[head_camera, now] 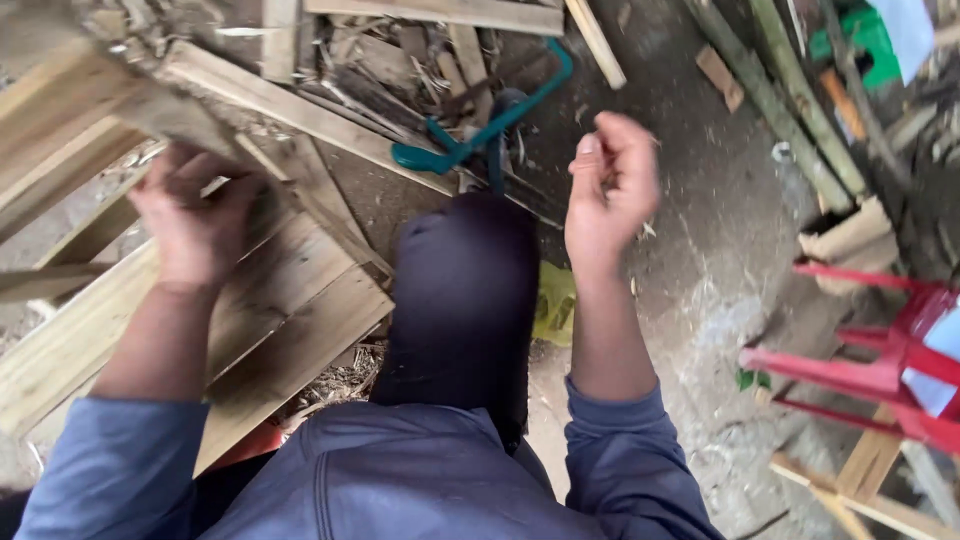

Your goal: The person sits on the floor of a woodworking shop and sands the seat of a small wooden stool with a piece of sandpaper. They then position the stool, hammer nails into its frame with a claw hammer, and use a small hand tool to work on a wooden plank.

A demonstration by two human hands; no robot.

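Where the left hand lies: the left hand [195,215] sits on the upper edge of the stacked boards [290,300], fingers curled down over the near end of a wooden slat [90,110]; the grip looks closed, though motion blur softens it.
Right hand: the right hand [612,185] is raised in the air over the bare ground, fingers curled in towards the palm in a loose fist; nothing shows in it, and whether it pinches something small cannot be told.
Wooden slat: it runs from the left hand up and out to the left, tilted, its far end blurred near the frame edge.
Step in hand: by my reading, the slat is being gripped at the pile with one hand, while the other hand is free.
Next move calls for: probably a firm hold on the near end of the slat and a second hand to steady it, since the slat is long and held at one end only.
Knee: a knee in dark trousers [460,290] rises between the two hands.
Saw: a saw with a green frame [480,130] lies on the ground just beyond the knee, untouched.
Further out: bamboo poles [780,110] lie at upper right, and a red stool [880,350] is tipped at the right edge.
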